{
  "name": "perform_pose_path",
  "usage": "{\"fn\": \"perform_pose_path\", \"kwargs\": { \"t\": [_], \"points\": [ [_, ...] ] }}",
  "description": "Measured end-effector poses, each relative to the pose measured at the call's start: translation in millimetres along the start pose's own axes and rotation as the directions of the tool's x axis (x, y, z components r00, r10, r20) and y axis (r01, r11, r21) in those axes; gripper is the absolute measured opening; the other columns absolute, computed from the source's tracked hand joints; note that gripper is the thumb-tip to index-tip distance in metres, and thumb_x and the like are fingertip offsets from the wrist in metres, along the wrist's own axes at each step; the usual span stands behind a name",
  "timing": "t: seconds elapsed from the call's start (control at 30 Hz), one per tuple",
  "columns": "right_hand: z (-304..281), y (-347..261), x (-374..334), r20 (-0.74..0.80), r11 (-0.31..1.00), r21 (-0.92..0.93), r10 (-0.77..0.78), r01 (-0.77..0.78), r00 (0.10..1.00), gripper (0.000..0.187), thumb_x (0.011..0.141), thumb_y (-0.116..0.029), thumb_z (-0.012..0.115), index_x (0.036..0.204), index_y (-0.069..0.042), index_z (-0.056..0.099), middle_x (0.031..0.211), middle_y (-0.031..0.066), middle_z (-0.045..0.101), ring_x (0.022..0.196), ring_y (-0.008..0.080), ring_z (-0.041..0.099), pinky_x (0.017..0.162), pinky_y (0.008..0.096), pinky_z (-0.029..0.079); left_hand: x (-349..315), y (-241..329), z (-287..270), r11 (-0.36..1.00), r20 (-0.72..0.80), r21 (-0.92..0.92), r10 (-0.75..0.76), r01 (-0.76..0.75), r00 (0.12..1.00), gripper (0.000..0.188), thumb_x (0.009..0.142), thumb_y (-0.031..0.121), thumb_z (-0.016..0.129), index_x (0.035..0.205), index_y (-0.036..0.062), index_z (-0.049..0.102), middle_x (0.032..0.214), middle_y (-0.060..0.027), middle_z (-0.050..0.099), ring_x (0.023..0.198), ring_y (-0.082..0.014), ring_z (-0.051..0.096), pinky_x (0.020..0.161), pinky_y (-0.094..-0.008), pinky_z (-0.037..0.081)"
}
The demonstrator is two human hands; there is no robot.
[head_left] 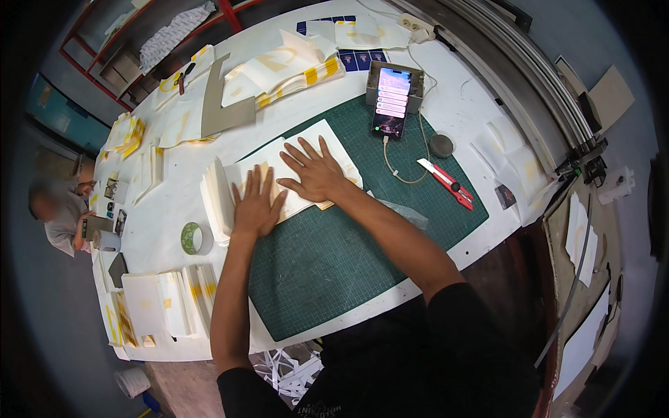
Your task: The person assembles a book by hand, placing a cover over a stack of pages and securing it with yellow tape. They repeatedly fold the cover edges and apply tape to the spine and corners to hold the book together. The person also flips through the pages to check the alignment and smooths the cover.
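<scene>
My left hand [258,203] lies flat with its fingers stretched out on white folded paper [333,136], beside a thick white paper bundle [217,198] whose leaves stand up at its left. My right hand [313,173] presses flat on the same paper, further right, fingers spread. The paper shows faint yellowish patches and rests on a green cutting mat [313,285]. A clear plastic piece [404,213] pokes out under my right forearm. To the right on the mat lies a red utility knife [449,187] with its blade out. Neither hand grips anything.
A lit phone [391,104] leans on a grey box [416,87], its cable running over the mat near a dark round lid [441,145]. A green tape roll [196,239] and paper stacks [146,299] stand left. Another person [63,212] sits at the far left edge.
</scene>
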State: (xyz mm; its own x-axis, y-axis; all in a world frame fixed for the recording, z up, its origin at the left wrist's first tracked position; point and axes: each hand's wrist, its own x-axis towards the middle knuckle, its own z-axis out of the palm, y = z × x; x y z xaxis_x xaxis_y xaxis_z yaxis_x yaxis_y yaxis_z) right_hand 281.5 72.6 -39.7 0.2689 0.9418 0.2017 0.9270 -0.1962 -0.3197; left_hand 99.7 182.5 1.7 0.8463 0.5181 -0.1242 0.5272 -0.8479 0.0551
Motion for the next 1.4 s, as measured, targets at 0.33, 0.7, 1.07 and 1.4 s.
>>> {"fn": "perform_pose_path", "kwargs": {
  "t": [0.33,0.7,1.07,1.4],
  "points": [
    [-10.3,-9.1,5.3,0.095,0.995,-0.097,0.031,-0.022,0.995,0.082,0.107,-0.068,0.033,0.164,-0.009,0.039,0.174,0.0135,0.028,0.162,0.0418,0.017,0.128,0.0681,0.008,-19.9,-44.0,4.8,0.97,-0.147,0.0,-0.242,0.245,0.959,0.099,0.098,0.075,0.051,0.17,0.0139,0.022,0.175,-0.0289,0.011,0.163,-0.0462,0.009,0.126,-0.07,0.009],
    [0.8,-13.6,16.2,0.034,1.0,-0.028,0.015,-0.014,0.999,0.101,0.102,-0.077,0.032,0.161,0.005,0.035,0.173,0.0265,0.021,0.161,0.0496,0.01,0.13,0.0629,0.006,-18.9,-52.6,16.8,0.966,-0.175,-0.076,-0.256,0.246,0.951,0.1,0.097,0.073,0.054,0.171,0.0149,0.02,0.176,-0.0271,0.012,0.163,-0.0447,0.009,0.127,-0.0675,0.008],
    [-4.6,-24.8,24.7,0.158,0.991,-0.102,0.098,-0.082,0.983,0.12,0.094,-0.087,0.036,0.164,0.01,0.024,0.174,0.0283,0.017,0.163,0.0455,0.006,0.131,0.0603,0.003,-17.5,-58.6,20.0,0.956,-0.146,-0.107,-0.286,0.272,0.947,0.115,0.094,0.079,0.052,0.168,-0.0023,0.017,0.177,-0.0214,0.011,0.165,-0.0356,0.007,0.129,-0.0639,0.004],
    [-4.8,-18.3,20.0,0.101,0.999,-0.041,0.032,-0.028,0.994,0.125,0.091,-0.093,0.032,0.164,0.009,0.025,0.174,0.0291,0.016,0.163,0.0438,0.007,0.131,0.0613,0.004,-16.3,-54.3,15.7,0.955,-0.146,-0.092,-0.294,0.283,0.945,0.114,0.094,0.079,0.052,0.168,-0.0008,0.02,0.177,-0.0207,0.014,0.165,-0.0356,0.007,0.13,-0.0626,0.004]
  ]
}}
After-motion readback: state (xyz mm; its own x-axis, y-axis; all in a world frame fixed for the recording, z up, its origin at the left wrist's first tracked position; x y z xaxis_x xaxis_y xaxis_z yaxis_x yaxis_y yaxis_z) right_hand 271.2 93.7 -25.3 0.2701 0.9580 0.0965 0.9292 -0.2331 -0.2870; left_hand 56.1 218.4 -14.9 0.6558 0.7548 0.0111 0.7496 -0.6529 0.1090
